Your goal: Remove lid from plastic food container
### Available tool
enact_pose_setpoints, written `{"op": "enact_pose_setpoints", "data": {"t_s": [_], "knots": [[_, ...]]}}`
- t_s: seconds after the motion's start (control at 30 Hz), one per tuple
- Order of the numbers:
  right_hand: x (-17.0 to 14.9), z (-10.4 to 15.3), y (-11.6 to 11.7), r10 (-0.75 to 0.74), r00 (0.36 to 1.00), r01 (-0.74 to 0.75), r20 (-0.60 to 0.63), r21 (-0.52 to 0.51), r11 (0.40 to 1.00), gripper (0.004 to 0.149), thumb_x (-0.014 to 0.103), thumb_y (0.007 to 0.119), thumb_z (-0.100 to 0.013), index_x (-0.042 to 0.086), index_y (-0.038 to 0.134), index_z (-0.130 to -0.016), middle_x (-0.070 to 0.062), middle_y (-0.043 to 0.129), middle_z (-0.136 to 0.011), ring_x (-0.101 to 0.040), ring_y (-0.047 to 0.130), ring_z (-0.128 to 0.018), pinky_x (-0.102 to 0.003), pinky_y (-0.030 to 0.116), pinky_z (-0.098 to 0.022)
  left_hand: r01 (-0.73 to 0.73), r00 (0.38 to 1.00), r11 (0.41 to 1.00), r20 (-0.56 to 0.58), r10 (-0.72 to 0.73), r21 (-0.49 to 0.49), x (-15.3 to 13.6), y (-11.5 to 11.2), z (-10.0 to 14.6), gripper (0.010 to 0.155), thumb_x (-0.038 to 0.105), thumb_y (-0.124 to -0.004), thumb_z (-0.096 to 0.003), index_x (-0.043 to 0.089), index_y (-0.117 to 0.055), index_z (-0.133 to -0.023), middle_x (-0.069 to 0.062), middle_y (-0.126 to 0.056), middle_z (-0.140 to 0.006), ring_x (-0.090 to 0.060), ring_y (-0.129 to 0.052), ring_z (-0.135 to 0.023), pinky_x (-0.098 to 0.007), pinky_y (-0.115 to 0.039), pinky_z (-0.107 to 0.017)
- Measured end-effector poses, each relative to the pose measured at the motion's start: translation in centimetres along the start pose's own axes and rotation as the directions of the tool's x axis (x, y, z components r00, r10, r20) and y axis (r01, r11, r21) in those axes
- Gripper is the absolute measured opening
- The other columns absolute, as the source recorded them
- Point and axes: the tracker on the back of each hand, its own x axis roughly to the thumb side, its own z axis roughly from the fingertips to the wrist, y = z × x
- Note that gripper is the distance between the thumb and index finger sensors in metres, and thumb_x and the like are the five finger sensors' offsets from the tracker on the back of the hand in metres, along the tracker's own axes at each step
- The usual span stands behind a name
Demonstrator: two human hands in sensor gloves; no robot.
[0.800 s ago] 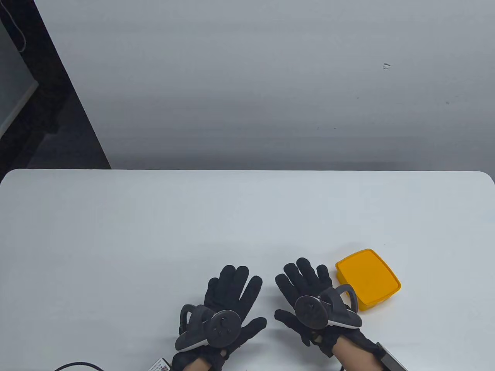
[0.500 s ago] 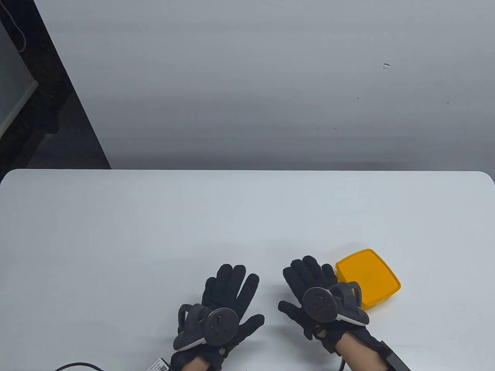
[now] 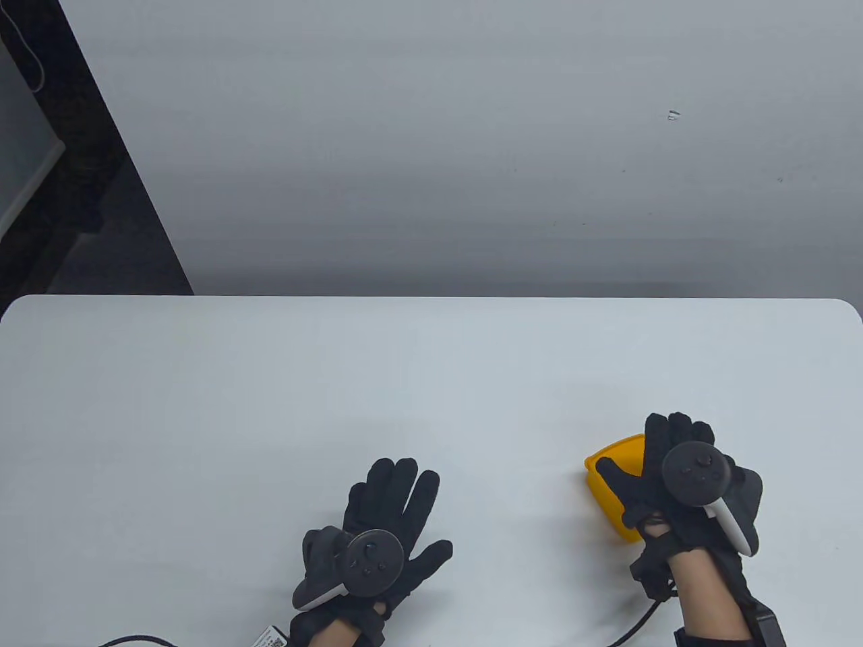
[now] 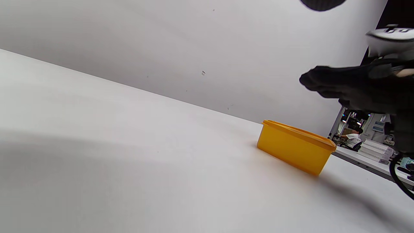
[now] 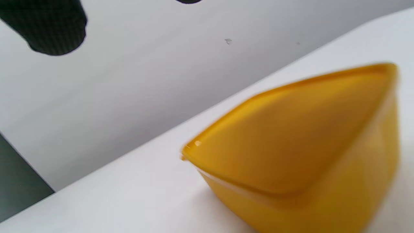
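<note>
Yellow container (image 3: pixel 610 495), lid (image 5: pixel 291 129) seated, stood near the counter's (image 3: pixel 404 377) front right edge; thin plastic, judged light, a bit flexible and slick, so likely to slide unless the body is pinned, best taken at a lid corner lip. Right hand (image 3: pixel 664 482) hung above the lid with fingers spread, not touching per the left wrist view. Left hand (image 3: pixel 384 526) lay spread flat on the counter, well apart, holding nothing

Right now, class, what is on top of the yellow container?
Its yellow lid sits on the container; the right hand hovers above without touching. The inside is hidden.
</note>
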Motion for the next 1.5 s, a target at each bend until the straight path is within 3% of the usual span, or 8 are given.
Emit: {"op": "enact_pose_setpoints", "data": {"t_s": [0.13,0.27,0.57,0.73,0.87,1.1,1.23,1.5], "knots": [[-2.8,-1.9,2.8,0.046,0.985,-0.02,-0.169,0.154,0.988,0.103,0.069,0.071,-0.041,0.014,0.013,-0.106,-0.015,-0.006,-0.106,-0.043,-0.01,-0.099,-0.068,-0.004,-0.06,-0.006,1.0,1.0,0.004,0.006,-0.008,0.0,0.0,0.0,0.081,0.072,-0.056,-0.0491,0.035,-0.023,-0.114,-0.011,-0.029,-0.125,-0.046,-0.027,-0.114,-0.068,-0.039,-0.075],[-3.4,-2.4,4.3,0.116,0.976,-0.067,-0.183,0.256,0.964,0.112,0.076,0.072,-0.036,0.018,0.006,-0.104,-0.014,-0.014,-0.103,-0.042,-0.014,-0.098,-0.067,-0.004,-0.062,-0.013,1.0,1.0,0.008,0.013,-0.012,0.0,0.0,0.0,0.081,0.072,-0.056,-0.0491,0.036,-0.023,-0.114,-0.011,-0.03,-0.125,-0.047,-0.029,-0.114,-0.068,-0.04,-0.075],[-2.1,-2.5,4.9,0.193,0.968,-0.17,-0.162,0.145,0.975,0.118,0.068,0.091,-0.031,0.017,0.017,-0.106,-0.019,0.004,-0.106,-0.053,0.026,-0.099,-0.071,0.034,-0.067,-0.076,0.997,0.997,0.024,0.076,0.016,-0.3,0.2,0.1,0.08,0.071,-0.056,-0.0492,0.034,-0.026,-0.114,-0.011,-0.034,-0.125,-0.047,-0.035,-0.114,-0.067,-0.044,-0.074],[-0.2,-1.8,4.3,0.102,0.995,-0.102,0.006,0.086,0.991,0.117,0.071,0.091,-0.029,0.014,0.024,-0.107,-0.023,0.015,-0.106,-0.056,0.039,-0.095,-0.072,0.044,-0.061,-0.186,0.982,0.981,0.047,0.184,0.053,-0.8,0.5,0.3,0.077,0.068,-0.059,-0.0503,0.032,-0.033,-0.114,-0.011,-0.042,-0.124,-0.047,-0.042,-0.112,-0.066,-0.047,-0.074],[3.2,0.0,3.1,-0.043,0.96,0.029,0.277,0.054,0.998,0.116,0.073,0.089,-0.029,0.012,0.028,-0.107,-0.025,0.017,-0.106,-0.056,0.042,-0.094,-0.072,0.048,-0.059,-0.31,0.95,0.949,0.067,0.306,0.063,-1.3,0.7,0.4,0.078,0.066,-0.064,-0.0504,0.03,-0.035,-0.114,-0.011,-0.045,-0.122,-0.048,-0.046,-0.111,-0.064,-0.05,-0.074],[10.2,4.9,4.8,-0.247,0.704,0.081,0.666,0.27,0.959,0.114,0.075,0.087,-0.031,0.012,0.03,-0.107,-0.025,0.019,-0.106,-0.056,0.043,-0.094,-0.072,0.05,-0.059,-0.546,0.824,0.835,0.137,0.55,-0.068,-0.7,0.4,0.1,0.094,0.068,-0.071,-0.0467,0.021,-0.024,-0.113,-0.018,-0.031,-0.122,-0.052,-0.039,-0.111,-0.062,-0.049,-0.074],[12.3,6.7,6.4,-0.319,0.625,0.043,0.712,0.376,0.926,0.113,0.075,0.087,-0.031,0.012,0.032,-0.108,-0.025,0.019,-0.106,-0.056,0.044,-0.094,-0.072,0.05,-0.059,-0.584,0.788,0.8,0.14,0.599,-0.138,-0.2,0.3,-0.1,0.104,0.07,-0.074,-0.044,0.015,-0.016,-0.111,-0.022,-0.025,-0.12,-0.054,-0.04,-0.11,-0.062,-0.05,-0.074],[13.2,7.6,7.2,-0.453,0.585,0.064,0.673,0.519,0.853,0.11,0.074,0.088,-0.031,0.013,0.037,-0.107,-0.026,0.022,-0.107,-0.057,0.044,-0.094,-0.072,0.05,-0.059,-0.656,0.692,0.693,0.128,0.711,-0.3,0.6,-0.3,-0.1,0.126,0.075,-0.081,-0.0378,0.007,0.002,-0.103,-0.026,-0.014,-0.116,-0.058,-0.039,-0.108,-0.061,-0.05,-0.075]]}}
